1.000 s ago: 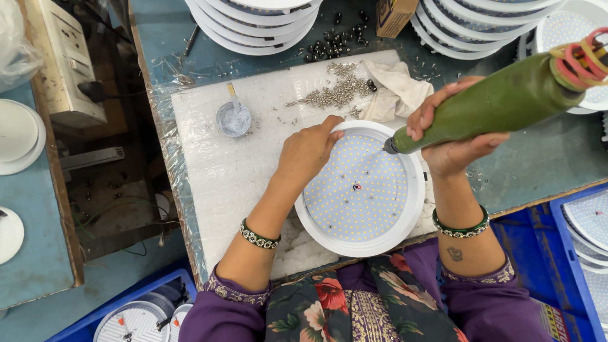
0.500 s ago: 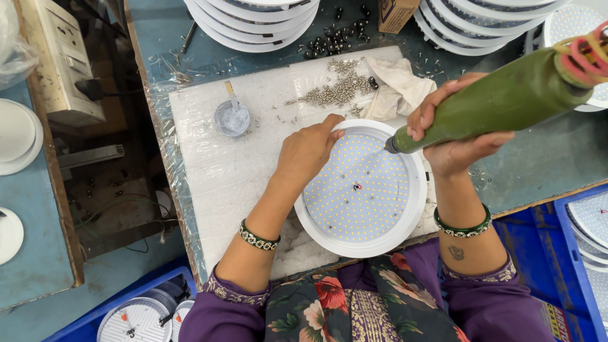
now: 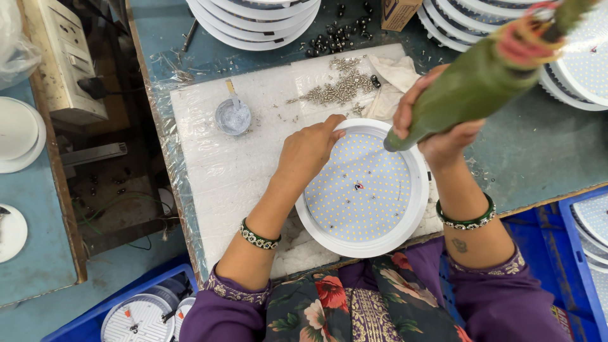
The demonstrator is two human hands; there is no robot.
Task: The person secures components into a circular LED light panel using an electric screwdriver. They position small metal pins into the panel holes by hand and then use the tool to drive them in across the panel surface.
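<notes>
At the far left of my view, beyond the bench edge, white round covers (image 3: pixel 16 133) sit on a lower blue shelf, and a blue plastic crate (image 3: pixel 142 310) holds finished lamp backs. On the blue-green workbench (image 3: pixel 538 145) lies a white foam pad wrapped in clear film (image 3: pixel 209 164), with a small round pot of pale paste (image 3: pixel 232 116) near its top left corner. Further right, a scatter of small silver screws (image 3: pixel 339 85) lies on the pad, touching a crumpled white rag (image 3: pixel 392 79).

My left hand (image 3: pixel 310 149) rests palm down on the upper left rim of the round white lamp housing with its dotted light board (image 3: pixel 362 190), fingers curled over the edge and pinning it to the pad. The housing lies flat, directly between my two forearms and close to my body, overhanging the near edge of the pad slightly.

My right hand (image 3: pixel 437 120) is closed around the green cylindrical power screwdriver (image 3: pixel 468 88). Its long axis slopes from the upper right down to the lower left, and its tip sits at the housing's upper right rim. I cannot tell whether the bit touches a screw. The right hand is the nearer one to that spot; the left holds the opposite side of the rim.

Stacks of white lamp housings (image 3: pixel 253 19) line the back of the bench, beside a small brown cardboard box (image 3: pixel 400 12).
</notes>
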